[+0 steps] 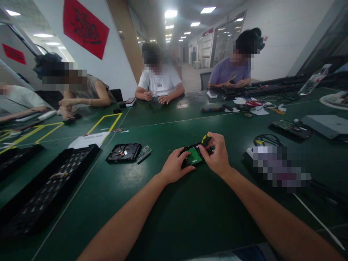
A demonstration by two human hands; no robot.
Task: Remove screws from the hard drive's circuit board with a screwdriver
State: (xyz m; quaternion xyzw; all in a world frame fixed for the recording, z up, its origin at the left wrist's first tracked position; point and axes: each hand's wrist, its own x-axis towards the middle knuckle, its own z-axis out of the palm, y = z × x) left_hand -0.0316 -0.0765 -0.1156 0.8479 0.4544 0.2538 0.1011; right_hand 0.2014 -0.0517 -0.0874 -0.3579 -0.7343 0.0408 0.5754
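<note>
Clamping yellow-black screwdriver (206,140) between right hand (219,156) fingertips, above black housing (201,164) with green circuit board (194,155) inside, on green table (190,221). Resting left hand (174,166) on it, fingers apart. Also showing wires (58,175) inside long black tray (35,206), left.

A: cam position?
B: single view, head-worn, facing forward and down over the table (168,221)
A: how near?
B: close, forearms (136,212) enter at bottom edge, left hand (174,165) and right hand (219,154) just below mid-frame
A: far reach?
B: wide, past the people (160,81) opposite, down the corridor (191,74) to the ceiling lights (171,14)
</note>
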